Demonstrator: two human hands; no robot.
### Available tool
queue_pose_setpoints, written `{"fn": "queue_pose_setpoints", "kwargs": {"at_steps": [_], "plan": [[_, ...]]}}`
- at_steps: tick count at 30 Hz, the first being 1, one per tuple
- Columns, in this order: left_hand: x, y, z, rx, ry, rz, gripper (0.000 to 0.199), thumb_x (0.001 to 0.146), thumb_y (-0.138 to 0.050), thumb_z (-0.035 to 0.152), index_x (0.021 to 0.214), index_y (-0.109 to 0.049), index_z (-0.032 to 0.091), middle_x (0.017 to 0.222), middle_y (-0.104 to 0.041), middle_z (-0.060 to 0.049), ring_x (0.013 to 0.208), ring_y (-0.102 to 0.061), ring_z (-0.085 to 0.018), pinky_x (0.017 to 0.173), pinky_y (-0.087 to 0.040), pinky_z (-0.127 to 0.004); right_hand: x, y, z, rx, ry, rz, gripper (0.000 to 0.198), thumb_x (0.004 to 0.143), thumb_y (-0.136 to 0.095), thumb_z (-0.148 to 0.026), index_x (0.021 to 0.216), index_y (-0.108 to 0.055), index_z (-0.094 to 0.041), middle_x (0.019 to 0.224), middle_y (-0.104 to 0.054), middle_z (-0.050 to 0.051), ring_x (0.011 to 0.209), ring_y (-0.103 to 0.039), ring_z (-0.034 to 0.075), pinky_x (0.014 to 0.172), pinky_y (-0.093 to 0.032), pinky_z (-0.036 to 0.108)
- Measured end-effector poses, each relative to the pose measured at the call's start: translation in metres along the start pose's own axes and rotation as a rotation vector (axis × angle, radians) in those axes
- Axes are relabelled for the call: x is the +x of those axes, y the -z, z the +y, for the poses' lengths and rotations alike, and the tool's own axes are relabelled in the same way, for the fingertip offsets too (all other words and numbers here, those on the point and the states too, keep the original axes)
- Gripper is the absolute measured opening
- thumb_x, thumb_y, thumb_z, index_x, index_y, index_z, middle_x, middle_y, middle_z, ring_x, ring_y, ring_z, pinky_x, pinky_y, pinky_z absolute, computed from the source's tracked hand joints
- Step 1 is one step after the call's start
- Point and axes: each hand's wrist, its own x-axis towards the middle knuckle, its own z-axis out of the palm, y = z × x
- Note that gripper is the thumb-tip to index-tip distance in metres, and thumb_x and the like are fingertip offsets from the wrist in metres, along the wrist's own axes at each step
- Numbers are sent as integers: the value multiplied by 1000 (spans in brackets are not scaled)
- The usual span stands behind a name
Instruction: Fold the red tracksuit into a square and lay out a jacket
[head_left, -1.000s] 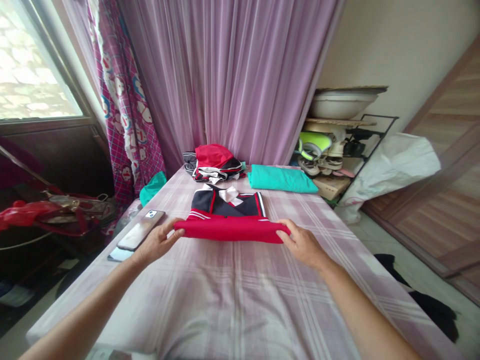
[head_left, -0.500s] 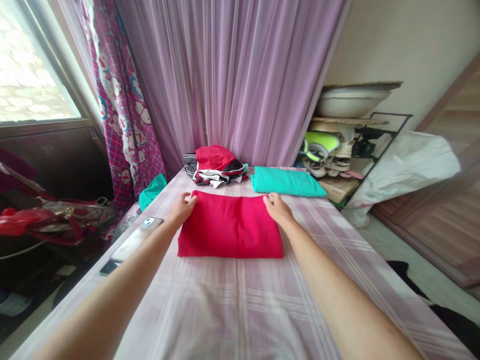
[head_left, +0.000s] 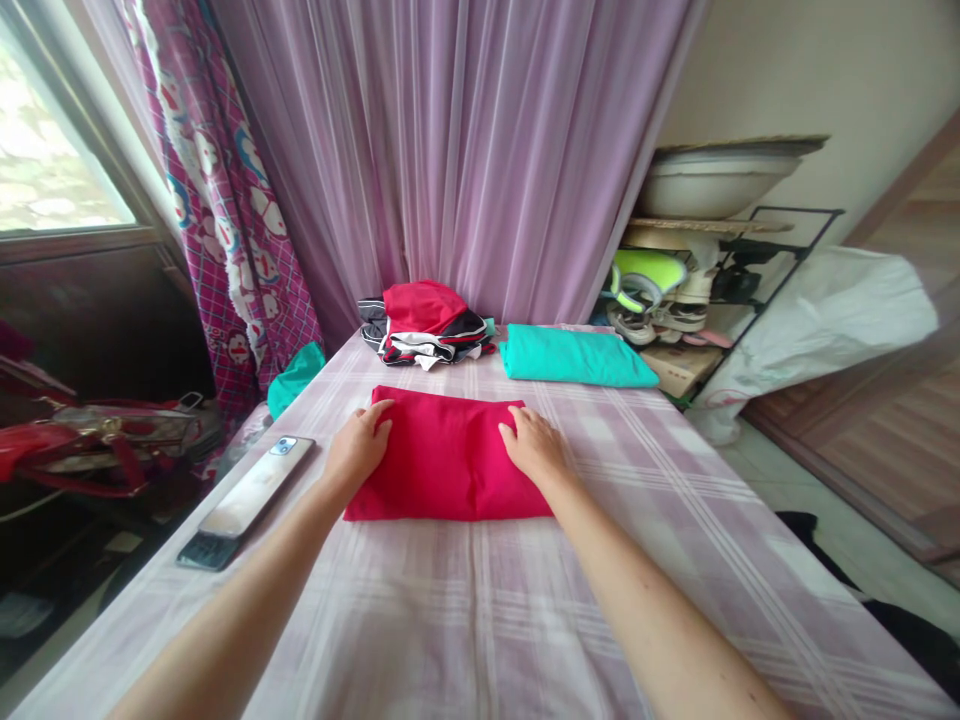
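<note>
A folded red garment (head_left: pixel 442 460) lies flat on the checked tablecloth in front of me, with a small crease down its middle. My left hand (head_left: pixel 360 440) rests on its left side near the far corner, thumb and fingers apart on the fabric. On the right side, my right hand (head_left: pixel 534 442) lies over the edge in the same way, its thumb spread from the fingers. Neither hand visibly pinches the cloth; some fingertips are hard to make out.
Behind are a rumpled pile of red, black and white clothes (head_left: pixel 427 325) and a folded turquoise garment (head_left: pixel 577 357). A phone (head_left: pixel 259 485) lies on the left, overlapping a dark object (head_left: pixel 208 552). A shoe rack (head_left: pixel 690 330) and white bag (head_left: pixel 840 320) stand beyond the right edge.
Both hands have gone from gripping the garment's far corners to lying on its sides. The right hand has shifted inward and nearer. The view has tilted slightly, showing more of the phone.
</note>
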Motion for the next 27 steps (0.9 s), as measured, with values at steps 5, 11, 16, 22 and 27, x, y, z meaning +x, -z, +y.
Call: {"fn": "queue_pose_setpoints", "kwargs": {"at_steps": [5, 11, 16, 22, 27], "plan": [[-15, -2, -11, 143, 23, -180, 44, 93, -38, 36, 130, -59, 24, 105, -70, -10, 92, -68, -24, 82, -50, -35, -3, -10, -2, 20, 10, -45, 46, 96, -37, -36, 136, -54, -20, 138, -56, 14, 122, -53, 26, 99, -42, 39], [3, 12, 16, 342, -53, -142, 29, 86, -53, 38, 100, -73, 22, 134, -59, -15, 123, -53, -36, 97, -44, -52, -1, 6, -21, 20, 45, 15, 46, 97, -38, -34, 136, -54, -18, 144, -50, 15, 129, -47, 28, 105, -37, 45], [14, -19, 51, 180, -193, -84, 42, 95, -38, 37, 127, -62, 26, 148, -49, -9, 140, -38, -33, 114, -22, -61, 7, 3, -74, 195, 268, 49, 48, 99, -31, -32, 142, -47, -19, 149, -47, 11, 136, -40, 22, 111, -32, 41], [1, -59, 46, 144, -113, -85, 48, 98, -31, 37, 140, -51, 27, 148, -50, -7, 140, -39, -29, 116, -23, -57, 6, -28, -86, 171, 206, -135, 53, 100, -31, -43, 143, -47, -17, 152, -43, 12, 141, -35, 25, 117, -21, 47], [1, -53, 46, 154, -132, -93, 50, 98, -30, 38, 141, -50, 22, 147, -50, -7, 139, -40, -28, 116, -23, -56, 7, -33, -76, 126, 148, -130, 56, 101, -28, -46, 145, -47, -17, 152, -42, 13, 142, -33, 27, 117, -17, 47]]}}
